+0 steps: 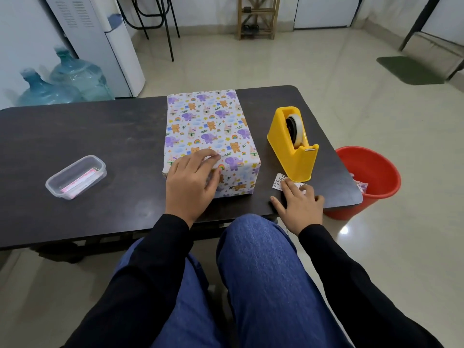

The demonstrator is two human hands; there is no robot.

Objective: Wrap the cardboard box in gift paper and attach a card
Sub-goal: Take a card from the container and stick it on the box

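Observation:
The box (208,131) stands in the middle of the dark table (100,131), fully covered in white gift paper printed with elephants, bears and rainbows. My left hand (192,180) rests on its near left corner, fingers curled over the top edge, gripping nothing. A small white card (279,181) with printed digits lies flat on the table just in front of the yellow tape dispenser (292,144). My right hand (300,205) lies flat on the table with its fingertips on the card's near part.
A clear plastic tub (76,177) with pink-edged papers sits at the table's left. A red bucket (369,182) with paper scraps stands on the floor beyond the table's right edge. Water jugs (62,81) and a white appliance (113,46) stand behind.

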